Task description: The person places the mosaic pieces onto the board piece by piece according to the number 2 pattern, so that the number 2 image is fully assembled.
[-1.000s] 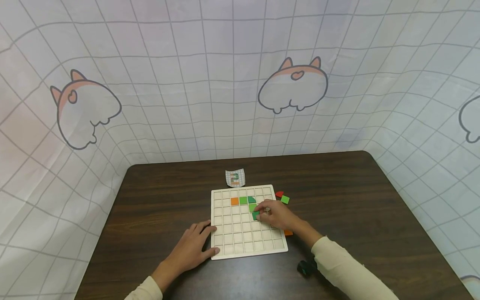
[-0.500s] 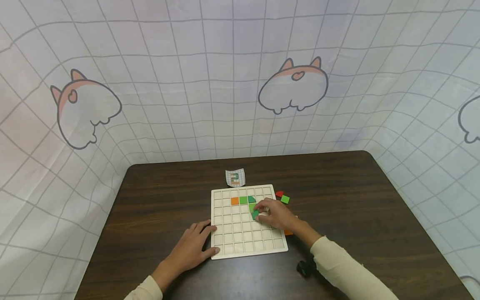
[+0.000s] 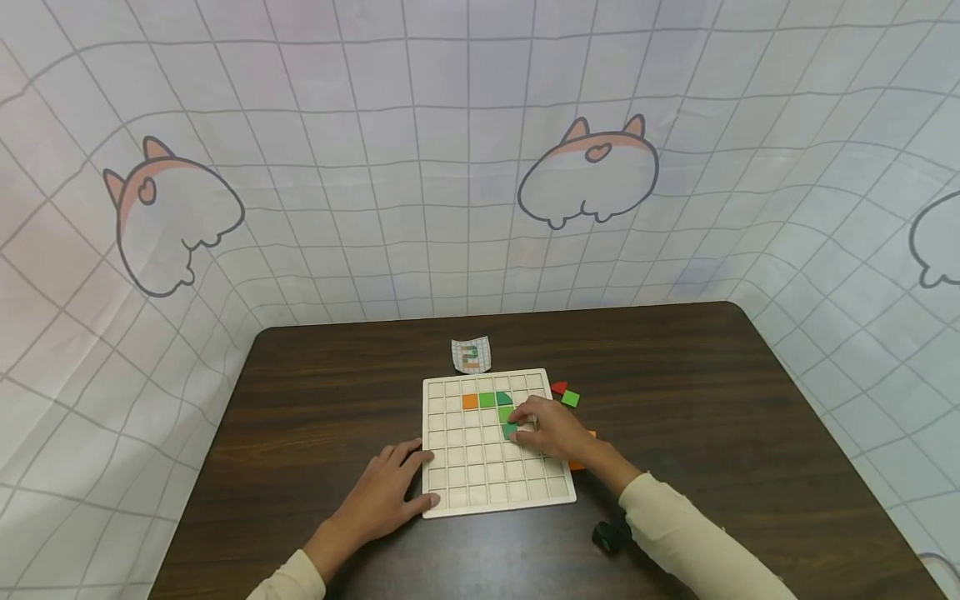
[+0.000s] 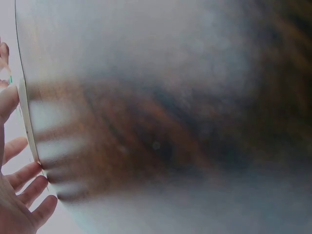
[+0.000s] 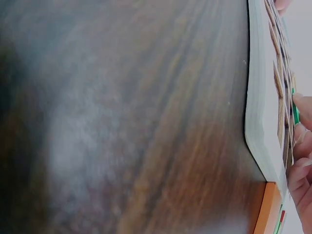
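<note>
A pale gridded board [image 3: 465,477] lies on the dark wooden table. On its upper part sit an orange square tile [image 3: 470,402], a light green tile [image 3: 487,400], a dark green rounded tile [image 3: 503,398] and, below that one, another light green tile [image 3: 505,414]. My right hand [image 3: 558,429] pinches a dark green tile [image 3: 509,432] between thumb and fingertip, just under the lower light green one; its fingers cover part of it. In the right wrist view the pinched green tile [image 5: 295,109] shows edge-on. My left hand [image 3: 378,492], fingers spread, rests against the board's left edge.
A small card with a coloured grid pattern [image 3: 471,356] lies behind the board. Right of the board are a red piece [image 3: 558,387], a light green tile [image 3: 571,398] and orange pieces [image 3: 576,466], partly hidden by my forearm. A black object [image 3: 607,537] lies by my right sleeve.
The dark green tile has shifted slightly up and left, now lying squarer under the light green tile. My right fingers stay on it. My left hand has not moved.
</note>
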Available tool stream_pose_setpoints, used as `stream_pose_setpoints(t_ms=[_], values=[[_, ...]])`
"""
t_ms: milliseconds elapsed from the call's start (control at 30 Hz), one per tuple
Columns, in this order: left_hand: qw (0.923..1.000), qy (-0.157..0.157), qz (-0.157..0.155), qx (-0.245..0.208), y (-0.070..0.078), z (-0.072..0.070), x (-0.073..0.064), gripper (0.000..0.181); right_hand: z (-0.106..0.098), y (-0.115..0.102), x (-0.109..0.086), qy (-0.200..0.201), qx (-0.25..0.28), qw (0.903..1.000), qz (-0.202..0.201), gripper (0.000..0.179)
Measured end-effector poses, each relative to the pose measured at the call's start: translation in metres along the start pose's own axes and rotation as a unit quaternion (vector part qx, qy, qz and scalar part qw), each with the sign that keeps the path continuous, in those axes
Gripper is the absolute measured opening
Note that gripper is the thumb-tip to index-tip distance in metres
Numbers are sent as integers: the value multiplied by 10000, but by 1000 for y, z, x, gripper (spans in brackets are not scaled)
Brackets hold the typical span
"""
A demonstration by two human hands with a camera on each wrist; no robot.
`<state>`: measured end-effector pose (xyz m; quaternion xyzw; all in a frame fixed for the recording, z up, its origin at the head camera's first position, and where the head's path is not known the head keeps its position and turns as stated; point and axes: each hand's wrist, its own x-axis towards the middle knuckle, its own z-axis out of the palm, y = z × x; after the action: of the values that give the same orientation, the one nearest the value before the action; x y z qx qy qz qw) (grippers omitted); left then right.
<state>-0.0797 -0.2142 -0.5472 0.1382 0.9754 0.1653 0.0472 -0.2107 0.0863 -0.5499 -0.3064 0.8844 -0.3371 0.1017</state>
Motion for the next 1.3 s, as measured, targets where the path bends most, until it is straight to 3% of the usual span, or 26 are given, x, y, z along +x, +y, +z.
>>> stream_pose_setpoints(t_ms=[1300], values=[[10000, -18, -8, 3, 0, 1, 2, 64, -2, -3, -2, 62, -104, 9995, -305, 24]])
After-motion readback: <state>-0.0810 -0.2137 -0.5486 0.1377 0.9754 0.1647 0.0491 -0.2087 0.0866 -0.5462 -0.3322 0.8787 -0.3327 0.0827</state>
